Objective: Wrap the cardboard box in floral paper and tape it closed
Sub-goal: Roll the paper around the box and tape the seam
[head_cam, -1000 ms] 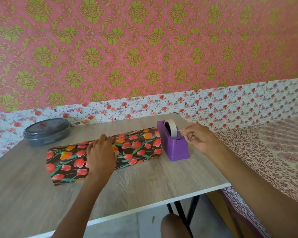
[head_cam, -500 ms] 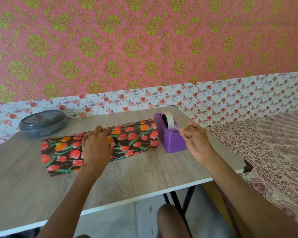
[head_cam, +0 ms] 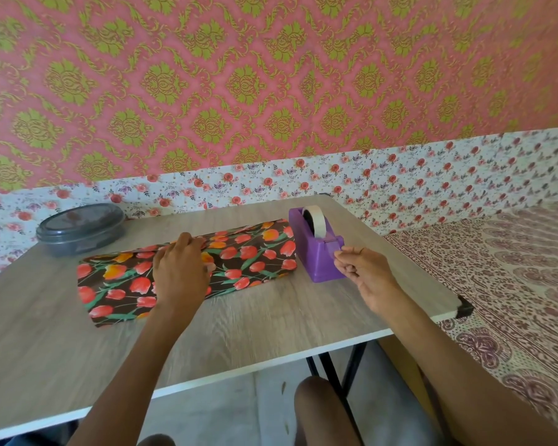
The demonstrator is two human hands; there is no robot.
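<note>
The box lies wrapped in dark floral paper [head_cam: 252,252] with red and orange tulips, in the middle of the wooden table [head_cam: 271,323]; no cardboard shows. My left hand [head_cam: 181,272] presses flat on top of the paper, fingers at the overlapping seam. Right of the parcel stands a purple tape dispenser [head_cam: 318,249] holding a white tape roll [head_cam: 314,220]. My right hand [head_cam: 364,272] sits at the dispenser's front cutter, thumb and forefinger pinched on a short piece of clear tape [head_cam: 338,254].
A dark grey lidded round container [head_cam: 79,228] rests at the table's back left by the wall. The table's right edge ends at a black corner cap [head_cam: 464,307], next to a bed with a patterned cover [head_cam: 512,268]. My knee [head_cam: 319,403] shows under the front edge.
My right hand has moved down from the tape roll to the dispenser's front cutter, pulling tape along. The left hand has stayed pressed on the paper.
</note>
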